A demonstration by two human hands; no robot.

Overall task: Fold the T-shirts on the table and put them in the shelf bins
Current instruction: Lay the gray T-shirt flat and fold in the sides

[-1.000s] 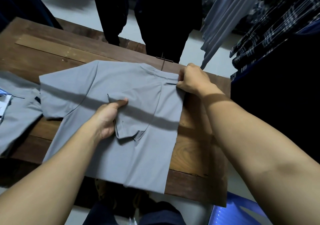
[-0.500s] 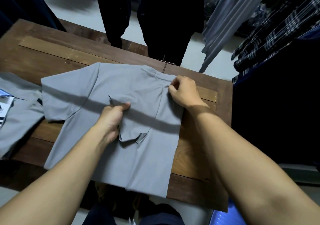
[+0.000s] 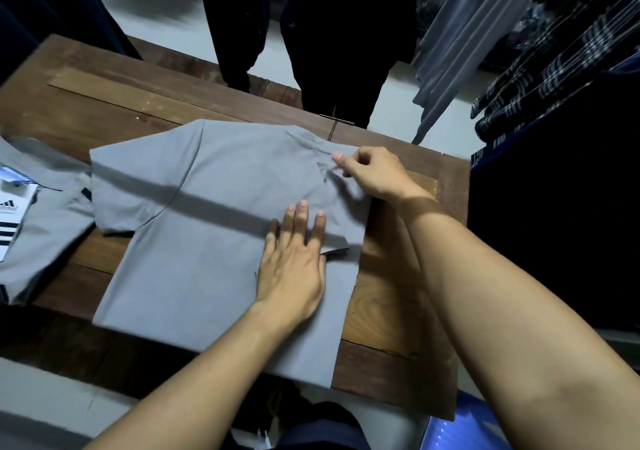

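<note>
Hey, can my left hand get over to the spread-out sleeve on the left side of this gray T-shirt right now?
Probably yes. The left hand rests flat on the gray T-shirt, holding nothing, and only smooth cloth lies between it and the sleeve, which sits uncovered on the table.

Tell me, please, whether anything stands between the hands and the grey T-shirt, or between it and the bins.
Nothing visible does: the left hand lies flat on the grey T-shirt and the right hand pinches its fabric near the collar. The shelf bins are out of view, so that path cannot be judged.
</note>
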